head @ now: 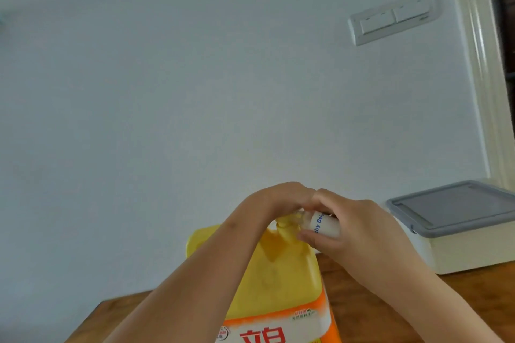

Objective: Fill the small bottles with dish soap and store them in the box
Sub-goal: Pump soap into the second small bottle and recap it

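Head view: big yellow soap jug [278, 281] stands upright at the near edge of the counter [490, 284], approx. mid-way along it, label toward the person. L hand [278, 199] sits on top of the jug's spout [287, 224], fingers bent over & round it. Its grip is closed on the spout top, prob. to press or steady it so soap comes out where wanted; what's under the palm is hidden. R hand [359, 234] has a firm closed grip on the small bottle [324, 224], thumb below, fingers wrapped over the top. Bottle is white w/ blue lettering. It's up in the air over the jug's shoulder, tipped nearly on its side, neck end pointing left & touching or just beside the spout, prob. so the outlet feeds straight into the narrow opening w/o dripping. Can't tell if soap is flowing or how full it is; body's opaque. So the step looks like filling, not yet storing. Box [473, 250] waits at the far edge of the counter, off to the right, against the wall [167, 92], well apart from both hands. Grey lid [451, 211] is on it, so it needs opening before the bottle goes in. No other small bottles in sight. Risk: narrow neck + thick soap, easy to overshoot & smear bottle and fingers, making the grip slippery.
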Motion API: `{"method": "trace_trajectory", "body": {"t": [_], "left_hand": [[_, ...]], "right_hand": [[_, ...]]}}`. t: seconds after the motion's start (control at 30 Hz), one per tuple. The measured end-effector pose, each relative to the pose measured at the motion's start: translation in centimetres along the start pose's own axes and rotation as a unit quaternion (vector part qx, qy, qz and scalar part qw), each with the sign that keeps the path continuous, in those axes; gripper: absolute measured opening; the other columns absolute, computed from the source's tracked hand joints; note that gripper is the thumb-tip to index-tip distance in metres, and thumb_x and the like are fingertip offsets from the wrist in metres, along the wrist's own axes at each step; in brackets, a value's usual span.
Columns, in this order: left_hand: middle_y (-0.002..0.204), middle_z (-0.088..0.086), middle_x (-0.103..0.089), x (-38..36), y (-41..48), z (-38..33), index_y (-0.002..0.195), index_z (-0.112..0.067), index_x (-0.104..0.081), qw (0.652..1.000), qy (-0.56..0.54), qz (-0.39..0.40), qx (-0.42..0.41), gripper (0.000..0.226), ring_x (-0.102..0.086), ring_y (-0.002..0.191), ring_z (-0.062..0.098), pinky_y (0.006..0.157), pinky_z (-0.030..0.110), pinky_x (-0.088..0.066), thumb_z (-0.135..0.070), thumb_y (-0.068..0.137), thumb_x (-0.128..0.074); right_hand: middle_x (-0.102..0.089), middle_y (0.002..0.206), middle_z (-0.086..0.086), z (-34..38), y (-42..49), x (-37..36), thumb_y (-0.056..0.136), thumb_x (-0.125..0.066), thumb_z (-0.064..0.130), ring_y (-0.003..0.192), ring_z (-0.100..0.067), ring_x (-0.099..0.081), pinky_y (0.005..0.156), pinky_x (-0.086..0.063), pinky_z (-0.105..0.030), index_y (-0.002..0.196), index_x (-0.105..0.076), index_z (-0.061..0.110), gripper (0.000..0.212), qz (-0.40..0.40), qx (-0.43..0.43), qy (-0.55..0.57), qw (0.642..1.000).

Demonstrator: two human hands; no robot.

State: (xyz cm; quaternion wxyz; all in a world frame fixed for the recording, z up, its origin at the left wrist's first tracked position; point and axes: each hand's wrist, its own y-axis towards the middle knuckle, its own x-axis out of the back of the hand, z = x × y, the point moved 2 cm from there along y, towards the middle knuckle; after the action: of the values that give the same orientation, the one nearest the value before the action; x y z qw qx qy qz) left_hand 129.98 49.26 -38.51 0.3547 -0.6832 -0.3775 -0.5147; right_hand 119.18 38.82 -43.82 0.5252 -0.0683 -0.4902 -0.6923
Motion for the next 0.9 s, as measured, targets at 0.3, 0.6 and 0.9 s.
{"method": "trace_trajectory", "body": {"t": [0.3, 0.6, 0.9], "left_hand": [[0.091, 0.009, -0.062, 2.0, -1.8, -1.3, 0.1, 0.001, -0.062, 0.997, -0.08, -0.02, 0.004, 0.042, -0.055, 0.082, 0.02, 0.091, 0.048, -0.048, -0.037, 0.096, -0.044], [0.08, -0.003, -0.056, 1.1, -1.1, -0.3, 0.077, -0.024, -0.056, 1.0, -0.028, 0.009, -0.004, 0.018, -0.052, 0.078, 0.015, 0.071, 0.029, -0.038, -0.027, 0.095, -0.052], [0.092, 0.007, -0.052, 0.3, -1.1, -0.2, 0.117, -0.004, -0.06, 0.999, -0.045, 0.001, 0.017, 0.029, -0.044, 0.097, 0.021, 0.072, 0.021, -0.04, -0.017, 0.092, -0.056]], "right_hand": [[-0.064, 0.08, 0.013, 0.7, 0.2, -0.1, 0.077, -0.059, 0.063, 0.072, -0.004, -0.059, 0.065, -0.051, -0.027, 0.108, -0.052, 0.041, 0.039, -0.031, 0.001, 0.028, 0.999], [-0.065, 0.086, 0.016, 0.3, 0.3, -0.3, 0.076, -0.052, 0.068, 0.075, -0.003, -0.059, 0.064, -0.05, -0.023, 0.113, -0.049, 0.044, 0.045, -0.031, 0.025, 0.006, 0.999], [-0.064, 0.082, 0.018, 0.0, 0.4, -0.1, 0.073, -0.059, 0.067, 0.073, -0.002, -0.058, 0.059, -0.044, -0.019, 0.103, -0.053, 0.041, 0.04, -0.007, 0.024, -0.026, 0.999]]}}
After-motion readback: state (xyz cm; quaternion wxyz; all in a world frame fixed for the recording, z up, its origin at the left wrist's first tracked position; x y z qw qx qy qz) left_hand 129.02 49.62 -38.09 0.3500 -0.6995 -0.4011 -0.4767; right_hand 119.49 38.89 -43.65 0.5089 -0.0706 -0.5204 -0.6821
